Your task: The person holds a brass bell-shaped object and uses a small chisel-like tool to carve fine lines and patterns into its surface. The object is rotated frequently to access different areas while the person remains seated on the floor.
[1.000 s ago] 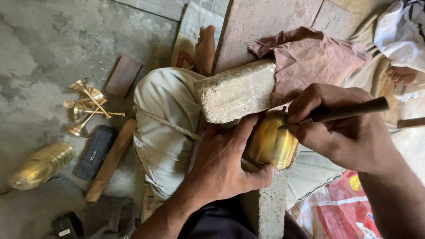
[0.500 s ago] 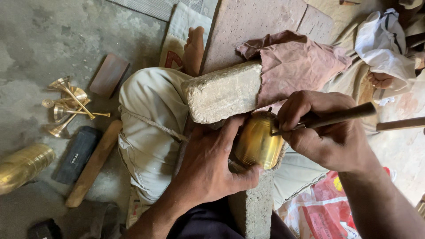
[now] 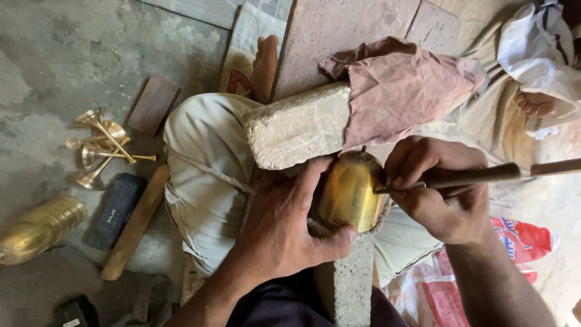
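Against the near end of the stone block (image 3: 299,127), a polished, dome-shaped brass cup (image 3: 348,194) lies on its side. Left hand (image 3: 281,233) grips the cup. Right hand (image 3: 445,191) is closed around a wooden-handled tool (image 3: 478,176), tip touching the cup.

Soft daylight, evenly spread

Faint shadows are cast; mild glare is seen on the brass cup (image 3: 350,191) (focus stays sharp).
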